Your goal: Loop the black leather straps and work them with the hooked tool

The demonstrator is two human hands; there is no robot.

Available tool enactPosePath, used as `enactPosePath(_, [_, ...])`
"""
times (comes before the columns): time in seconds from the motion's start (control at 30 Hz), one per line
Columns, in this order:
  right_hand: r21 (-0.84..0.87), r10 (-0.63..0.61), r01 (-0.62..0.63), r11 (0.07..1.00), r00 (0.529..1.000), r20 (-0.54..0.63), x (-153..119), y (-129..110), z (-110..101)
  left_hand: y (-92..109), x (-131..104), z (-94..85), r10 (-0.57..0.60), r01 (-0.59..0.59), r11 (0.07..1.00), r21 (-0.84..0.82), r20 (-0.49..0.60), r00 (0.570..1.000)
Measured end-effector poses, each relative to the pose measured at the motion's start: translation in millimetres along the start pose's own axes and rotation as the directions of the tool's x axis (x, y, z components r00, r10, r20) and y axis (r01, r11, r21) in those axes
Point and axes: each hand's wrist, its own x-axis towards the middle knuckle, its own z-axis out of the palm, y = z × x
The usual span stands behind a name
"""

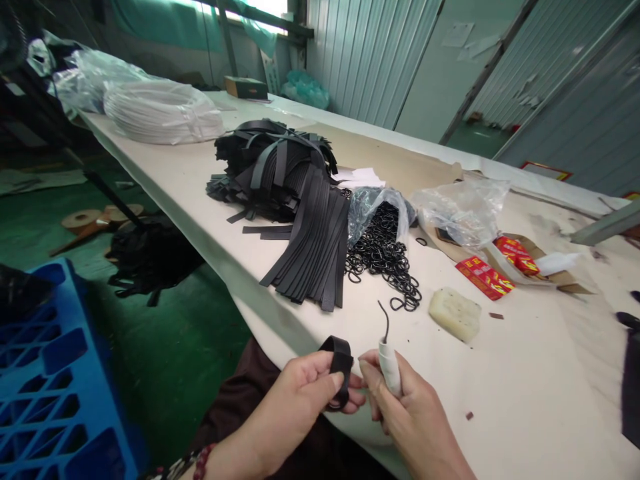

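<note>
My left hand [313,390] pinches a black strap [342,363] bent round into a loop, just over the front edge of the table. Close beside it, my right hand [400,397] is closed round a tool with a white wrapped handle [389,367] and a thin, curved dark tip [384,320] pointing up. Its thumb and forefinger come together near the strap loop; whether something small is between them I cannot make out. Beyond my hands lie a fan of cut black straps [313,247] and a heap of black metal rings [383,247] spilling from a clear plastic bag [367,207].
A yellowish wax-like block [455,315] and red packets [484,278] lie to the right. Farther back are a crumpled plastic bag [460,210], a bundled pile of black straps [275,167] and a white coil [160,110]. A blue pallet [65,373] stands on the floor at left.
</note>
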Motion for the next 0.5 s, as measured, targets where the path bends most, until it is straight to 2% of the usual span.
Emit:
enactPosePath(0.13, [-0.042,-0.152,0.148,0.988,0.984,-0.096,1,6,1,2,-1,-1.6,-0.035,0.034,0.998,-0.061,-0.012,0.999])
enactPosePath(0.27, [-0.114,-0.286,0.278,0.954,0.956,-0.06,1,14,4,-1,-1,-0.3,0.023,-0.021,0.998,-0.061,0.037,0.999])
enactPosePath(0.33, [-0.179,-0.386,0.374,0.91,0.922,-0.037,1,17,4,-4,0,-0.7,0.043,-0.04,0.997,-0.062,0.043,0.998])
enactPosePath(0.37, [-0.221,-0.468,0.452,0.864,0.883,-0.025,0,18,3,-5,0,-1.4,0.048,-0.046,0.997,-0.064,0.035,0.998])
enactPosePath(0.4, [-0.273,-0.566,0.543,0.794,0.825,-0.006,-1,20,1,-6,0,-2.3,0.052,-0.05,0.997,-0.061,0.026,0.998])
enactPosePath(0.43, [-0.338,-0.669,0.633,0.697,0.744,0.014,-1,22,-1,-7,0,-3.2,0.06,-0.06,0.997,-0.042,0.014,0.998])
enactPosePath(0.5, [-0.493,-0.83,0.747,0.446,0.551,0.084,-3,27,-6,-7,-1,-4.2,0.093,-0.093,0.995,0.036,0.004,0.996])
